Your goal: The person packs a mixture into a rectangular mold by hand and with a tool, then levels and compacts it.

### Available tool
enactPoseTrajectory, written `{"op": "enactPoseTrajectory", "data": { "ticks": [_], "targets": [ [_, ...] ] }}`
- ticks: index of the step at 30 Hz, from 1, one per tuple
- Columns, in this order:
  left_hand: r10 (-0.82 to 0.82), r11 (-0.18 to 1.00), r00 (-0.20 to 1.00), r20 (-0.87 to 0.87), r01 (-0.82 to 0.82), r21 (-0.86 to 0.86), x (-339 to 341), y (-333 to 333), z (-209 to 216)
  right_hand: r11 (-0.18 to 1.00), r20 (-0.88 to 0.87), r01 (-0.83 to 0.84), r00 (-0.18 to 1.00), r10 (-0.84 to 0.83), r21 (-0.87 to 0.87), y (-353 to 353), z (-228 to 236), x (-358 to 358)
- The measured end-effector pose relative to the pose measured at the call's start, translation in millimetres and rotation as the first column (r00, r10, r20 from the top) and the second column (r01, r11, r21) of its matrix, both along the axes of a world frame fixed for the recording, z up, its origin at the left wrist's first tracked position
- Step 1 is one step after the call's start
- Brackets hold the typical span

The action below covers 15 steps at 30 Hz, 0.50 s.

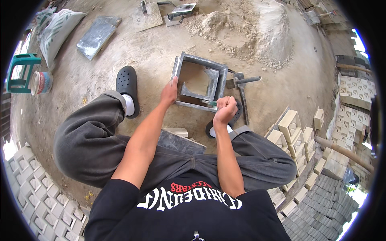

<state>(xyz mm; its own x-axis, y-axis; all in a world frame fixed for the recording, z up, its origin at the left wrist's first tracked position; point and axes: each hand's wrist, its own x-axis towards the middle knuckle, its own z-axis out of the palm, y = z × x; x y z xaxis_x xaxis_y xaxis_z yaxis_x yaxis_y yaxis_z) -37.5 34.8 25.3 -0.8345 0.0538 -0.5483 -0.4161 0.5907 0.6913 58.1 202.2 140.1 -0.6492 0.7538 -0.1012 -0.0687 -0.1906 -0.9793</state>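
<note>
A square grey metal mould frame [222,82] stands on the ground between my feet, with a curved inner piece [212,82] inside it. My left hand [169,92] is closed on its left wall, near the lower left corner. At the lower right corner my right hand [226,110] makes a fist round a small tool with a green part [212,103]. The tool's end reaches over the frame's near wall; the fist hides the rest, and its kind is unclear. Right of the frame lies a metal piece with a rod-like handle [247,80].
Pale powder [275,36] is heaped at the far right. Trowels [181,13], a flat board [98,36], a white sack [60,34], a green stool [22,72] and a bucket [41,83] lie beyond. Cast blocks [289,126] stand at right, more [44,193] at lower left. A grey plate [181,142] lies before me.
</note>
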Motion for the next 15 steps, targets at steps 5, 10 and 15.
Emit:
{"op": "enactPoseTrajectory", "data": {
  "ticks": [5,10,15],
  "targets": [
    [-0.026,1.000,0.999,0.033,0.026,-0.009,-0.3,-0.4,11.1,0.994,0.010,0.103,0.995,-0.103,-0.035,0.3,18.1,0.0],
    [0.006,1.000,0.999,0.033,-0.006,-0.004,-0.5,-3.1,-4.9,0.994,0.046,0.075,0.996,-0.071,-0.082,3.9,19.5,-7.8],
    [-0.028,1.000,0.999,0.032,0.028,-0.003,-1.3,0.0,-7.5,0.992,0.071,0.126,0.990,-0.124,-0.019,3.0,11.7,-0.5]
  ]
}}
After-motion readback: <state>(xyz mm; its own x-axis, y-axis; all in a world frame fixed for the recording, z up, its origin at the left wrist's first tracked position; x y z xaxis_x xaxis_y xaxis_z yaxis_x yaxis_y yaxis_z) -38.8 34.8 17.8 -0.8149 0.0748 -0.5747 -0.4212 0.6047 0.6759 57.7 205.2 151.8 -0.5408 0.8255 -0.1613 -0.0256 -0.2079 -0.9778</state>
